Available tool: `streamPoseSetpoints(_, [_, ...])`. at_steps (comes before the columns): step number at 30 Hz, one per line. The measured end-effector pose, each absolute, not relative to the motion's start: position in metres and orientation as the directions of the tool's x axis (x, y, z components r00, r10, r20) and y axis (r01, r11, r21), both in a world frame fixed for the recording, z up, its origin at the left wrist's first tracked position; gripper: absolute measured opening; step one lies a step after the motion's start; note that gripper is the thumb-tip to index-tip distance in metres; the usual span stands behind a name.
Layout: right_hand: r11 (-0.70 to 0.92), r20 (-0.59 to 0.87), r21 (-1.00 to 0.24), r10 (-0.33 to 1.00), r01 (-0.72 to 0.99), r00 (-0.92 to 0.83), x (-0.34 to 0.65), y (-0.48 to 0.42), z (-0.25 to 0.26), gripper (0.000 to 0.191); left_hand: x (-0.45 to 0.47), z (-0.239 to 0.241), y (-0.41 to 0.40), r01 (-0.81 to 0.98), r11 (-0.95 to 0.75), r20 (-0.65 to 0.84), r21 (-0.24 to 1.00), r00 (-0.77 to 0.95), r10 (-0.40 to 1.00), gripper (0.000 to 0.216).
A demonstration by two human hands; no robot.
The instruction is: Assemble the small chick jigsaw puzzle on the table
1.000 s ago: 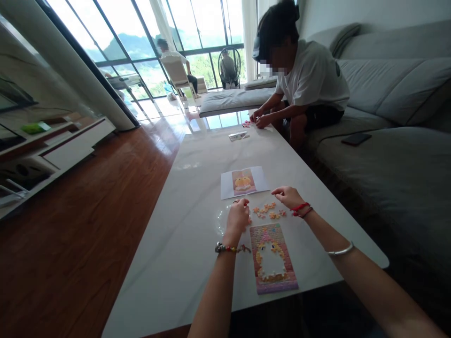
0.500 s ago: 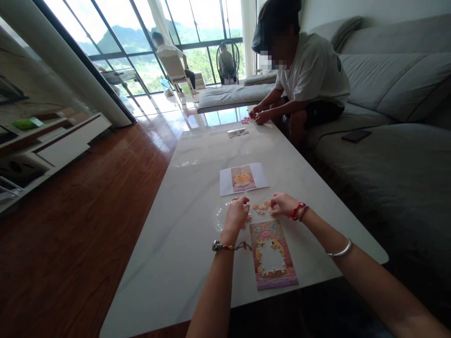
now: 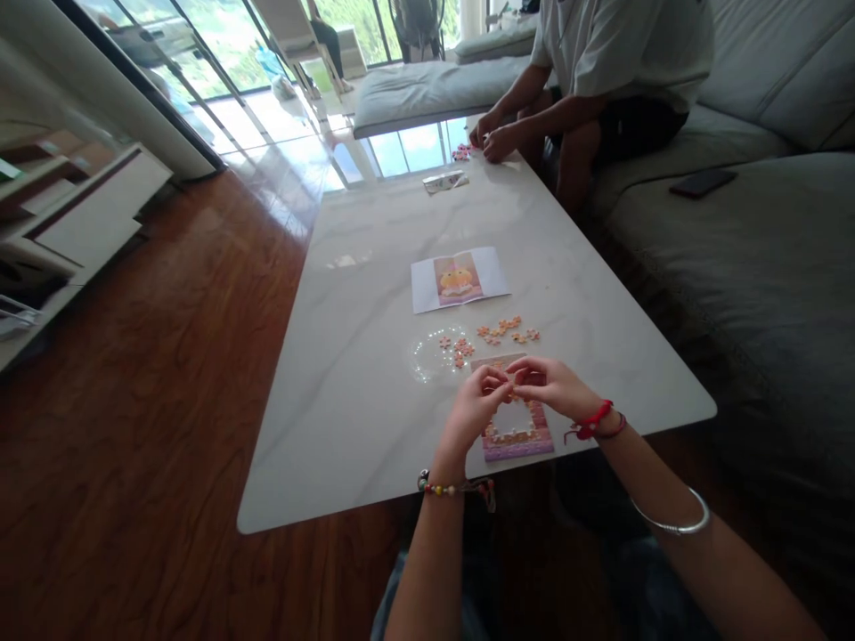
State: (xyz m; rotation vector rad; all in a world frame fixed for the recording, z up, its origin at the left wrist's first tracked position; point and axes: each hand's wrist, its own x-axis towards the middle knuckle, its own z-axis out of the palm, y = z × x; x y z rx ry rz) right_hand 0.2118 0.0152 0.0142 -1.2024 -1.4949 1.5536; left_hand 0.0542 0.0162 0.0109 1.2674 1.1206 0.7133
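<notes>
The person's left hand (image 3: 477, 401) and right hand (image 3: 551, 385) come together fingertip to fingertip above the upper part of a framed jigsaw puzzle (image 3: 517, 450); whether either is pinching a piece is too small to tell. The puzzle lies flat near the close edge of the table (image 3: 361, 356), its border filled in around a pale gap in the middle. Just beyond it are loose orange pieces (image 3: 502, 329), and to their left a clear, glinting round item (image 3: 427, 356) with more orange pieces at its right side. Farther up lies a creased sheet (image 3: 494, 271) printed with an orange figure, and past that a silvery packet (image 3: 445, 182). At the far end, another person's hands (image 3: 500, 141) are close together beside some pink pieces (image 3: 460, 153). That person sits on the grey sofa (image 3: 735, 267) to the right, where a dark, flat device (image 3: 703, 182) rests. Reddish wooden floor (image 3: 166, 401) runs along the left.
</notes>
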Motion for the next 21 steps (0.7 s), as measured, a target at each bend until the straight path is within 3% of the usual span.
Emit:
streamPoseSetpoints(3, [-0.16,-0.188,-0.982,0.9,0.103,-0.394,0.211,0.014,0.007,0.031,0.052,0.007,0.015,0.206,0.207,-0.264,0.956,0.306,0.915,0.01])
streamPoseSetpoints(7, [-0.128,-0.216,-0.966,0.877,0.224,-0.429,0.216,0.021,0.003,0.024,0.049,0.0,0.017,0.32,0.181,-0.268,0.93,0.255,0.929,0.004])
streamPoseSetpoints(13, [-0.038,-0.17,-0.933,0.922,0.357,-0.347,0.218,0.022,-0.001,0.018,0.048,-0.003,0.015,0.343,0.013,-0.132,0.939,0.325,0.937,0.011])
streamPoseSetpoints(21, [0.134,-0.068,-0.833,0.938,0.537,-0.339,0.208,0.019,0.001,0.012,0.045,-0.003,0.013,0.589,-0.172,-0.004,0.789,0.285,0.959,0.014])
